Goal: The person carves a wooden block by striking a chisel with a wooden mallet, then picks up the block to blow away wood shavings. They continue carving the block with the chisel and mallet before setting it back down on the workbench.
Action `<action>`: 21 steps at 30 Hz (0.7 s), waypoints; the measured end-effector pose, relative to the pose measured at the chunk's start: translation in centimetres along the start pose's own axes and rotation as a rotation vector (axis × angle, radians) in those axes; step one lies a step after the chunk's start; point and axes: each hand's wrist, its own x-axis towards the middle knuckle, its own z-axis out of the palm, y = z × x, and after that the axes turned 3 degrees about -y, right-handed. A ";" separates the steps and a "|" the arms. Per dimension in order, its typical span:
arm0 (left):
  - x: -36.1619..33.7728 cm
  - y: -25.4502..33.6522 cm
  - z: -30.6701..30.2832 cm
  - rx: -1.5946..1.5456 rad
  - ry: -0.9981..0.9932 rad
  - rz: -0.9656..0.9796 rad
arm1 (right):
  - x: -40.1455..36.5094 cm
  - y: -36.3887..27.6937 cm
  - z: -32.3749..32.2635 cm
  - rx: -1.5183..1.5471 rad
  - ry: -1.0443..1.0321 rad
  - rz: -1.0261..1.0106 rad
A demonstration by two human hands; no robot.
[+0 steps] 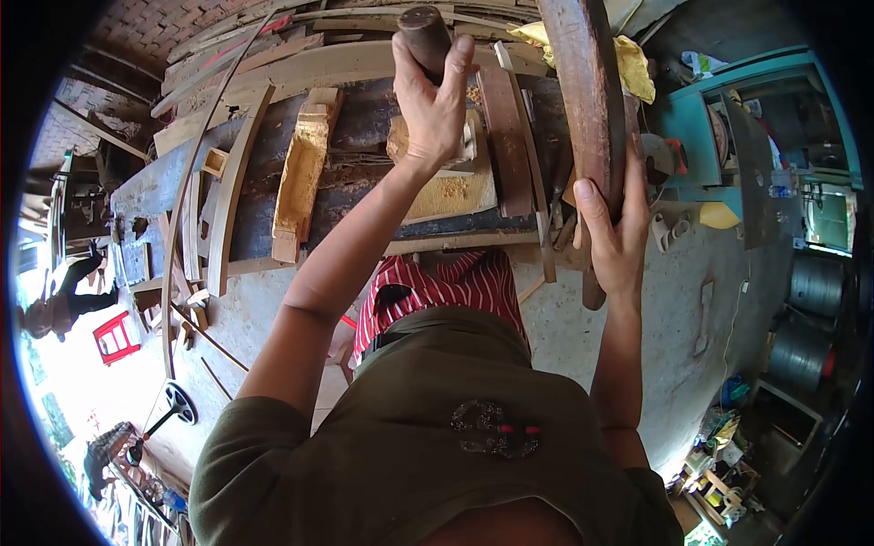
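Note:
My left hand [432,109] is wrapped round a dark, round-ended wooden piece [424,32] above the workbench. On the right, my right hand [615,223] grips the lower part of a long, dark brown wooden beam [587,100], thumb on its face and fingers along its far edge. Below my left wrist lies a pale carved wood block [451,196] with shavings on it. A hollowed yellowish wood piece [303,173] rests farther left on the bench, and a reddish-brown plank [506,141] lies between my hands.
The dark workbench [364,118] holds several strips of wood. A teal cabinet [696,136] stands at the right, with metal drums [813,284] beyond. A red stool [116,338] is at the left on the concrete floor [674,337]. Partly visible people are at the far left.

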 end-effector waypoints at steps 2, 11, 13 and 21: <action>0.0 -0.4 0.2 -0.013 0.012 0.018 | 0.0 -0.2 0.0 -0.010 0.001 0.006; -1.5 -0.4 3.4 0.177 -0.154 0.100 | 2.0 -2.6 -1.3 0.240 0.090 -0.043; -2.4 -0.7 4.4 0.266 -0.173 0.202 | 2.3 -4.1 -2.8 0.224 0.076 -0.058; -3.8 -1.2 4.6 0.235 -0.157 0.217 | 2.8 -4.1 -2.6 0.099 -0.083 0.102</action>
